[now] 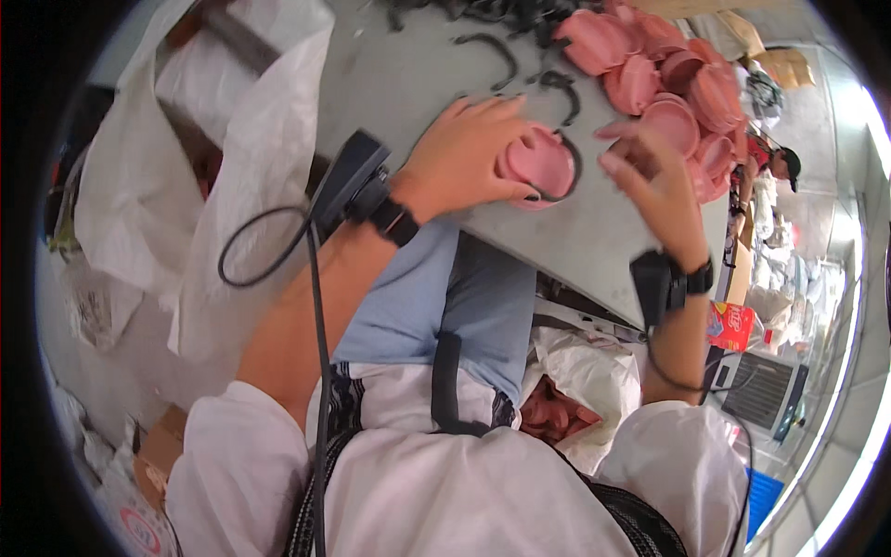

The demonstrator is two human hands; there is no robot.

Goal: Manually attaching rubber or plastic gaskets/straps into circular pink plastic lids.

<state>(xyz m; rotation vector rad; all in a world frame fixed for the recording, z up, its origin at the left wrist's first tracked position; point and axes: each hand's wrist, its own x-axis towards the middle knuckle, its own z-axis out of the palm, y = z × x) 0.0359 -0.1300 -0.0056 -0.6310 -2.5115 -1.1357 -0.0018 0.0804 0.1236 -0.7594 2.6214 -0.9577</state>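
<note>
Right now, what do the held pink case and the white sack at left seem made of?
Pink case: probably hard plastic, smooth, slightly glossy; firm rounded shape, soft highlights. White sack: perhaps woven plastic, fairly matte; stiff folds, though no weave is readable.

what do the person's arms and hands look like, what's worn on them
The left hand and right hand are gloveless. Each arm has a black wrist strap, a dark boxy device and a thin black cable. White sleeves end near the elbows.
</note>
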